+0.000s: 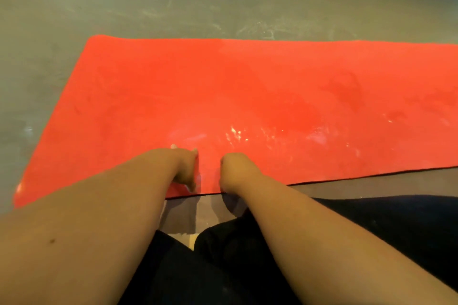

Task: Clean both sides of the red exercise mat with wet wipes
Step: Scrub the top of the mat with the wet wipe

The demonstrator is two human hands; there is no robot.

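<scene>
Left hand [184,168] rests on red mat [247,82] edge; right hand [231,171] grips it

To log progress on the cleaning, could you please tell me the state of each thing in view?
mat: spread flat on the floor, wet streaks by its near edge.
left hand: resting on the mat, fingers stretched forward.
right hand: curled at the mat's near edge, contents hidden.
</scene>
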